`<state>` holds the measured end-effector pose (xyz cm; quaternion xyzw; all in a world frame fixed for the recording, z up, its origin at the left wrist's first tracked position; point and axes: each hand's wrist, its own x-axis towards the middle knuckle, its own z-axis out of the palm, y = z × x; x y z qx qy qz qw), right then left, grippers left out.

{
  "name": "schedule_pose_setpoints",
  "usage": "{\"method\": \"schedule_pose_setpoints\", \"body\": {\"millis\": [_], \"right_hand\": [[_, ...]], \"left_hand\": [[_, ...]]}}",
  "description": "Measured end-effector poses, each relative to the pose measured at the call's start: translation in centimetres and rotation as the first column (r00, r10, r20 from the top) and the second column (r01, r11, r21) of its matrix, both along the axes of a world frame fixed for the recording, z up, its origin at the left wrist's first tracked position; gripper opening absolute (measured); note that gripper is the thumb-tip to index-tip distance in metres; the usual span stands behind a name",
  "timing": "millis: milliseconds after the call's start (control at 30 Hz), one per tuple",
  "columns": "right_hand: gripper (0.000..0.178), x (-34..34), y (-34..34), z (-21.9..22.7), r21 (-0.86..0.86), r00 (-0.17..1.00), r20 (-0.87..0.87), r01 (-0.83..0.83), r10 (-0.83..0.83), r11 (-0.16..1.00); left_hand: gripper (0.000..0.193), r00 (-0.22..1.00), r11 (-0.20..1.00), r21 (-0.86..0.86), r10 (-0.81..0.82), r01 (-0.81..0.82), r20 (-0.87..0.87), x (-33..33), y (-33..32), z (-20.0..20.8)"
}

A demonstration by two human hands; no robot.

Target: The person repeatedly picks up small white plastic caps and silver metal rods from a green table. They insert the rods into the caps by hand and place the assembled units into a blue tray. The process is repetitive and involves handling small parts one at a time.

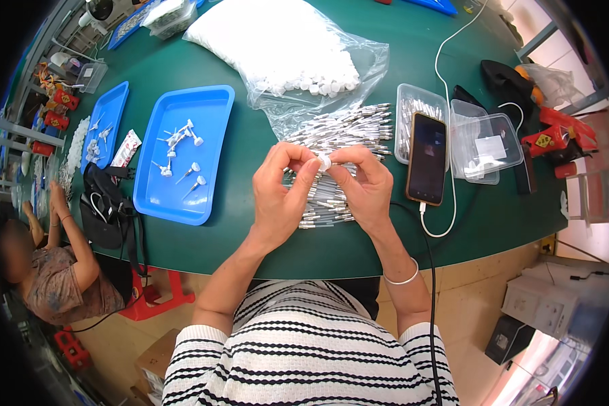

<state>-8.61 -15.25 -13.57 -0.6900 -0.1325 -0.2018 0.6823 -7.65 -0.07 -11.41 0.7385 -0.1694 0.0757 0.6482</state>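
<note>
Cap, white, one. Small, roundish; underside and finer detail covered. Pinched at twelve o'clock from the wearer: white cap (325,162) gripped at nine o'clock by left-hand fingers (307,170), at three by right-hand fingers (348,157).

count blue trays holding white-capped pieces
2 visible: large blue tray, left of the left hand; narrower blue tray, farther left. More may be hidden.

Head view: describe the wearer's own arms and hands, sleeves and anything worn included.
The left hand and right hand are bare, without gloves. The left sleeve and right sleeve are white with thin, wavy black stripes, leaving the forearms uncovered. A thin, pale bangle circles the right forearm near the wrist; a black cable passes over that sleeve.
</note>
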Motion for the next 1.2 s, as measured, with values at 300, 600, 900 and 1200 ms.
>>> {"method": "schedule_pose_setpoints", "body": {"millis": [300, 600, 900, 1200], "right_hand": [[0.018, -0.1, -0.1, -0.6, 0.347, 0.968, -0.151, -0.138, 0.201, 0.928], [0.020, 0.2, 0.4, -0.3, 0.332, 0.956, -0.090, -0.237, 0.281, 0.913], [0.017, -0.2, 1.0, -1.0, 0.415, 0.939, -0.139, -0.234, 0.316, 0.879], [0.017, -0.6, 1.9, -0.4, 0.354, 0.924, -0.131, -0.294, 0.359, 0.888]], "left_hand": [[0.019, 0.879, 0.904, -0.421, -0.264, 0.080, -0.398, 0.2, 0.6, -0.8], [0.025, 0.905, 0.951, -0.184, -0.295, 0.248, -0.306, 0.6, 0.4, 0.2], [0.017, 0.885, 0.800, -0.589, -0.352, 0.114, -0.306, -1.2, -0.3, -0.1], [0.020, 0.861, 0.827, -0.546, -0.369, 0.133, -0.349, -1.3, 1.5, -0.5]]}}
